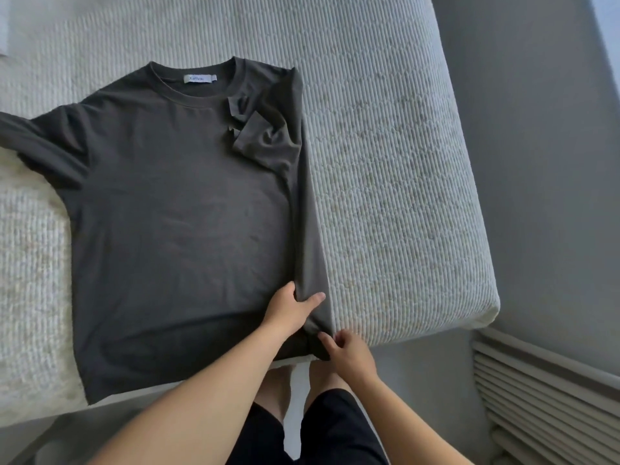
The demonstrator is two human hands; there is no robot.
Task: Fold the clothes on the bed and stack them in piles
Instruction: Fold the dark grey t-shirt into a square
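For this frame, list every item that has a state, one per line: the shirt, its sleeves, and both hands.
T-shirt: spread flat on the bed, neck away from the person, right side folded inward.
Right sleeve: folded over onto the chest, bunched.
Left sleeve: spread out, unfolded.
Left hand: gripping the folded edge near the hem.
Right hand: pinching the hem corner.

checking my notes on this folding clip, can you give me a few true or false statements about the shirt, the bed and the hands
1. The t-shirt lies collar away from the person. True.
2. Both sleeves are folded in. False: only the right sleeve is; the left sleeve lies spread out.
3. The left hand grips the shirt's folded right edge. True.
4. The right hand rests on the bed, away from the shirt. False: it pinches the hem corner.
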